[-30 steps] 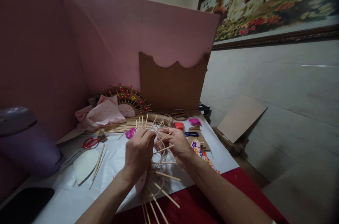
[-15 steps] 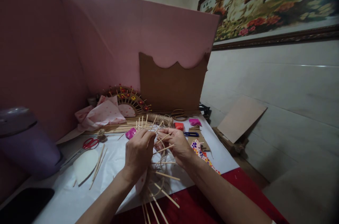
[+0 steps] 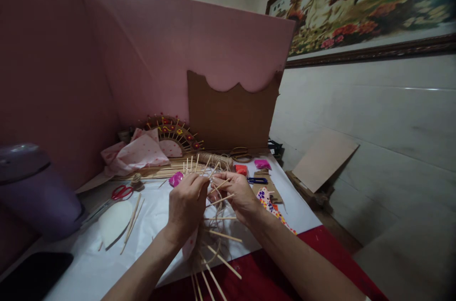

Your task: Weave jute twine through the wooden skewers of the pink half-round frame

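Observation:
My left hand (image 3: 188,202) is closed around a half-made fan of thin wooden sticks (image 3: 224,262) that spread outward from a pale pink spotted base (image 3: 190,245). Most of that base is behind the hand. Close beside it, my right hand (image 3: 240,196) pinches jute twine (image 3: 218,243) among the upper sticks. The twine loops down loosely between the sticks. Both sets of fingertips almost meet, and the exact spot they grip is hidden.
Behind the hands lie a twine roll (image 3: 215,161), a bundle of sticks (image 3: 149,171) and a finished fan (image 3: 178,131). Red scissors (image 3: 121,192) and a white oval piece (image 3: 114,222) are left; a blue cutter (image 3: 257,180) is right. A purple bottle (image 3: 37,196) stands far left.

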Available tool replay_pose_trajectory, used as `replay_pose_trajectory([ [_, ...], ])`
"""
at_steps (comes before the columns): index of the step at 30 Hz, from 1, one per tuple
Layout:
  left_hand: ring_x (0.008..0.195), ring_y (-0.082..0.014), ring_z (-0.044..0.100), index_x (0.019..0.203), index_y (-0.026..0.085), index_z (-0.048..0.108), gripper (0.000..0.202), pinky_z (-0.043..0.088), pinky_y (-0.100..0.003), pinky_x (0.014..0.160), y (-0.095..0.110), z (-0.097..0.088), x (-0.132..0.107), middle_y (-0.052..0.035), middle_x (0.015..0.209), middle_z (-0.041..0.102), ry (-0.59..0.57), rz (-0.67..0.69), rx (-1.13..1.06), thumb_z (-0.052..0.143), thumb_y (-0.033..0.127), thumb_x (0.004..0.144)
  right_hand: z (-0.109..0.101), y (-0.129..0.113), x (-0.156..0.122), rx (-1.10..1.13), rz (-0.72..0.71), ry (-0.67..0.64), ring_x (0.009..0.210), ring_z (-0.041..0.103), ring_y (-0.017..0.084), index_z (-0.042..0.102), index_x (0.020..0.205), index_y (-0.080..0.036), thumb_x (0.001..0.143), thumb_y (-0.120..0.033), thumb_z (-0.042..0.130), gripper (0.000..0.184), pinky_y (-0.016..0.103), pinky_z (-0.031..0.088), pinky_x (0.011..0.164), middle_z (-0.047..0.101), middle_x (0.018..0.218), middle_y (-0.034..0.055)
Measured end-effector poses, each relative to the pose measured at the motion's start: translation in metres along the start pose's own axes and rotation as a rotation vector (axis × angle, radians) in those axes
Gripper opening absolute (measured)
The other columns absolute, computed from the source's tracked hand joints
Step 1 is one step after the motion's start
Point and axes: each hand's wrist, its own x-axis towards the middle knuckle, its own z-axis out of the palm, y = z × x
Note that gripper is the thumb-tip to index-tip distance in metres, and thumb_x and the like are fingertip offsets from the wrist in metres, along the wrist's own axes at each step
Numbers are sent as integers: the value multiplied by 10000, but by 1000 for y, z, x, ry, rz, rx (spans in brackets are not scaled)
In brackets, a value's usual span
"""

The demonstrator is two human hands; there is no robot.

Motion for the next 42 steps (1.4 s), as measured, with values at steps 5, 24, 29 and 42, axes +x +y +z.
replay_pose_trajectory([
  [5, 699, -155, 560, 754, 182, 603, 180, 413, -263, 627, -1, 1, -1, -32, 709, 605, -7, -3, 2, 460, 192, 862, 0, 1, 0, 1, -3, 3, 405, 473, 87, 601, 716, -129, 564, -319, 761, 292, 215, 338, 422, 542, 484, -30],
  [24, 709, -165, 566, 748, 177, 610, 179, 415, -267, 635, 0, 1, -1, -37, 715, 612, -7, -11, 20, 470, 194, 858, -1, 3, 2, 11, 9, 3, 384, 456, 70, 606, 739, -116, 568, -325, 769, 316, 198, 298, 376, 569, 522, -18],
  [29, 697, -169, 564, 746, 164, 621, 178, 411, -273, 627, -1, 1, 0, -40, 710, 613, -5, -11, 24, 480, 186, 852, -2, 6, 5, 41, 3, -1, 392, 473, 68, 596, 753, -116, 574, -309, 771, 316, 189, 299, 367, 584, 564, -16],
  [42, 694, -156, 555, 741, 175, 610, 182, 396, -261, 635, -3, 3, -1, -29, 708, 604, -20, -37, 17, 471, 194, 857, -3, 7, 5, 51, 1, 3, 387, 481, 77, 549, 732, -143, 583, -316, 770, 318, 187, 309, 366, 570, 538, -28],
])
